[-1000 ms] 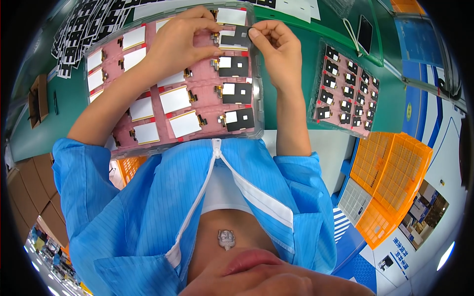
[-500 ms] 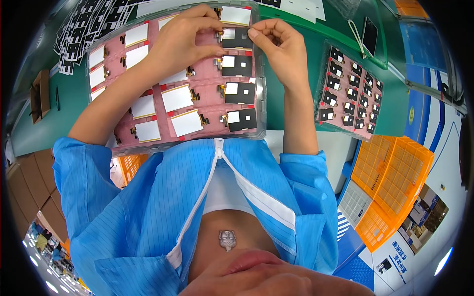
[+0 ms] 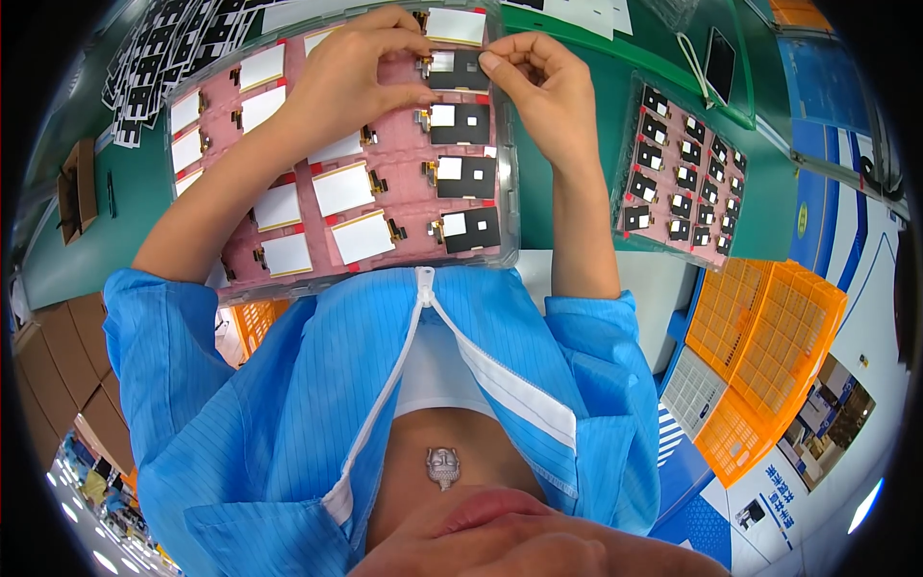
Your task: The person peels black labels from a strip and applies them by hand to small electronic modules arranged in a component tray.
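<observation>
Green surface (image 3: 534, 202) spans the upper frame. Pink-lined clear tray (image 3: 404, 163) occupies upper centre; smaller tray (image 3: 661, 216) lies at right. Left hand (image 3: 361, 72): grip spread, thumb apart from fingers, at left of a black sheet (image 3: 471, 79); any hold cannot be determined. Right hand (image 3: 553, 82): grip pinched, thumb and index closed on the sheet's right edge. Sheet position: upper centre, inside the larger tray.

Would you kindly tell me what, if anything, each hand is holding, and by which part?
The right hand pinches the black sheet at its right edge. Whether the left hand, near the sheet's left end, holds anything cannot be told.
</observation>
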